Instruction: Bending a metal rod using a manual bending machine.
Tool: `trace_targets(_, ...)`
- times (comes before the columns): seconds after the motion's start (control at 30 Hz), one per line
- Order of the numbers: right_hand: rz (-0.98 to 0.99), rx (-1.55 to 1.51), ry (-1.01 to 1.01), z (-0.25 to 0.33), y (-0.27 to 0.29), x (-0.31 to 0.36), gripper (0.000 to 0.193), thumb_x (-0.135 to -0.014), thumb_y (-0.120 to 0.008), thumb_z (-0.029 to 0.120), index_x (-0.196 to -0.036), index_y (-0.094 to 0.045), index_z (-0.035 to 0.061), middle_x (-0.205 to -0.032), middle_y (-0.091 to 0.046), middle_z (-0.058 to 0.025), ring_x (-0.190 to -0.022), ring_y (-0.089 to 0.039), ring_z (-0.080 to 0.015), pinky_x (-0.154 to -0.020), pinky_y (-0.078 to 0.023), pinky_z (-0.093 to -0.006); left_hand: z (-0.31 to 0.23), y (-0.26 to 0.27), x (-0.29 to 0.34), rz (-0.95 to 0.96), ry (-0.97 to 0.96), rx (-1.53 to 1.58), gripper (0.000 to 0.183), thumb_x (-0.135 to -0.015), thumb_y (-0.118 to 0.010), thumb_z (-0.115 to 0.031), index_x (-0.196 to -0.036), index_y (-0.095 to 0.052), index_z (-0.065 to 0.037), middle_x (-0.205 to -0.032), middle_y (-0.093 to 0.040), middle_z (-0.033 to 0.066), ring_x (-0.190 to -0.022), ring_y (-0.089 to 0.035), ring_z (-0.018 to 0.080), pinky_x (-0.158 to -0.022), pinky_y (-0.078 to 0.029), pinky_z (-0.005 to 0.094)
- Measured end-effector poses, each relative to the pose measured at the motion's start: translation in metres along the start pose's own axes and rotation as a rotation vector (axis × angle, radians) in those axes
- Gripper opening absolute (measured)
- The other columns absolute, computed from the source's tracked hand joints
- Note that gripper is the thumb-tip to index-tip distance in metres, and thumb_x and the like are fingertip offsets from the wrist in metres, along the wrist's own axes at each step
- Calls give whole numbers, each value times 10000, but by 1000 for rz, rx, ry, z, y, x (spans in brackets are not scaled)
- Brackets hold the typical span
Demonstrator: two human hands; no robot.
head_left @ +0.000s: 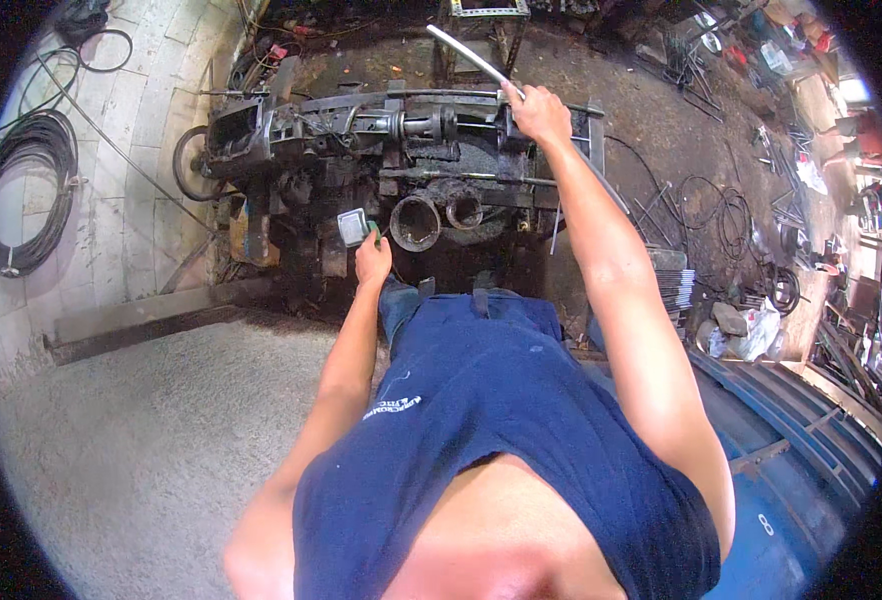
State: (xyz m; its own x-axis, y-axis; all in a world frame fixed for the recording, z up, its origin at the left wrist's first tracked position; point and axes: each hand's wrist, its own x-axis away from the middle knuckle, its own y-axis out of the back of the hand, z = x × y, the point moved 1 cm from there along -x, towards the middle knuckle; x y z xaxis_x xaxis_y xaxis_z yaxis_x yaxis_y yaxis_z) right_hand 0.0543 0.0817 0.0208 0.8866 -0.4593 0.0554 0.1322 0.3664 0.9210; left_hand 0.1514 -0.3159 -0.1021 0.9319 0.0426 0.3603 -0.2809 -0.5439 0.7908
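Observation:
My right hand (pixel 541 115) is closed around one end of a straight, pale metal tube (pixel 466 56). The tube points up and to the left, over the far side of a dark, greasy machine (pixel 401 125) with horizontal bars and a shaft. Lower and to the left, my left hand (pixel 373 262) is closed by a small grey, square-topped thing with a green part (pixel 353 228); its exact kind does not show. Just right of that hand stand a round, open can (pixel 416 223) and a smaller round can (pixel 464 209), both grimy.
A coil of black hose (pixel 29 192) lies on the pale surface at the left. Thin cables (pixel 731 225) and metal rods (pixel 676 290) are on the dark floor at the right. Blue metal panels (pixel 771 420) fill the lower right. A metal frame (pixel 486 12) stands beyond the machine.

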Motion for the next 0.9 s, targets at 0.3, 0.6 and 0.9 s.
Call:
trace_targets(0.3, -2, -16, 25, 2, 4, 0, 678, -938, -376, 642, -1013, -709, 56, -1098, -660, -203, -1027, -626, -404, -887, -487, -517, 13, -8, -7, -45, -51, -4, 444, -900, -571, -314, -1275, -607, -79, -1058, -675, 244, -1007, -645, 409, -875, -510, 464)
trace_targets(0.6, 20, -9, -1, 6, 6, 4, 727, -942, -318, 663, -1104, -688, 59, -1150, -643, -225, -1091, -604, -403, -928, -469, -510, 11, -6, -6, 1, 23, -38, 443, -904, -574, -321, -1282, -608, -93, -1091, -668, 244, -1043, -633, 406, -900, -499, 464)
trace_targets(0.9, 22, -28, 3, -1, 3, -1, 679, -937, -373, 640, -1051, -703, 58, -1144, -649, -194, -1083, -604, -390, -931, -459, -516, 13, -7, -5, -28, -8, -5, 440, -903, -587, -309, -1283, -607, -88, -1105, -667, 238, -1046, -633, 409, -906, -497, 467)
